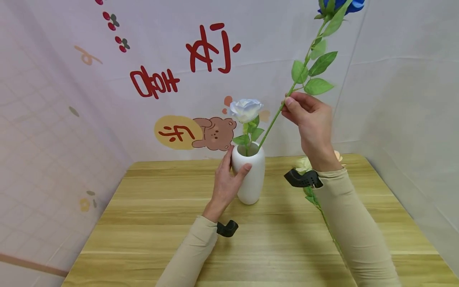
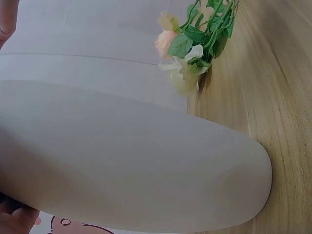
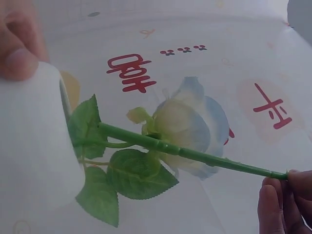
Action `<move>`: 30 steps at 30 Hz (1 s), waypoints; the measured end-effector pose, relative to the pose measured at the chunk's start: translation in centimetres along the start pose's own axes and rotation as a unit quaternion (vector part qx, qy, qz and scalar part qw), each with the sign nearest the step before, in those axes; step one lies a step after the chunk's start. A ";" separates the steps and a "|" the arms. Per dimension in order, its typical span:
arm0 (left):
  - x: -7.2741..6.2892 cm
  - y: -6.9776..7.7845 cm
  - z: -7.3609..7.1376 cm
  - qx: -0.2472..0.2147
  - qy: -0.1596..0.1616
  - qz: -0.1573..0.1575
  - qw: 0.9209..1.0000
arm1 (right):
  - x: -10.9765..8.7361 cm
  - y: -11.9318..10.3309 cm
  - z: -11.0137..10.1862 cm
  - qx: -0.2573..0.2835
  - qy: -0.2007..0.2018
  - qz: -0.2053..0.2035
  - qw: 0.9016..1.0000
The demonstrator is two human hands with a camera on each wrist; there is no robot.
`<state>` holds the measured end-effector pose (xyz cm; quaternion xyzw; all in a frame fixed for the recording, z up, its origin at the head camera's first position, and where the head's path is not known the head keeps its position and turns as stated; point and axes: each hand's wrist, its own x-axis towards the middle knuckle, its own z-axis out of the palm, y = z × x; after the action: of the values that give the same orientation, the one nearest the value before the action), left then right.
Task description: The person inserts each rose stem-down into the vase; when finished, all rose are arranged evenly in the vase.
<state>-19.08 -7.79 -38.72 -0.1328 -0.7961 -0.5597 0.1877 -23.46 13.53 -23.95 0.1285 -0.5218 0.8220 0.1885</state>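
A white vase [image 1: 252, 181] stands upright on the table, and my left hand [image 1: 227, 181] grips it near the top, thumb on the front. In it stands a white rose [image 1: 246, 110] with pale blue tints and green leaves. My right hand [image 1: 315, 121] pinches the stem of a blue rose [image 1: 348, 6] between thumb and fingers. That blue flower is cut off by the head view's top edge. Its green stem [image 3: 195, 155] slants down to the vase's mouth, with the cut end by the white rose's leaves; the right wrist view shows that end outside the opening.
Cream and peach roses [image 2: 183, 73] lie on the wooden table [image 1: 161, 239] at the right, partly hidden by my right forearm in the head view. A printed white cloth [image 1: 287, 48] hangs behind the table.
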 end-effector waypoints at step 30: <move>0.1 0.2 0.2 0.004 0.002 -0.006 1.000 | -2.8 5.4 -0.3 -0.163 -0.059 0.058 0.983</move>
<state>-19.13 -7.51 -38.62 -0.1261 -0.7988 -0.5577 0.1870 -23.38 11.24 -29.61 0.1136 -0.6656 0.7265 0.1276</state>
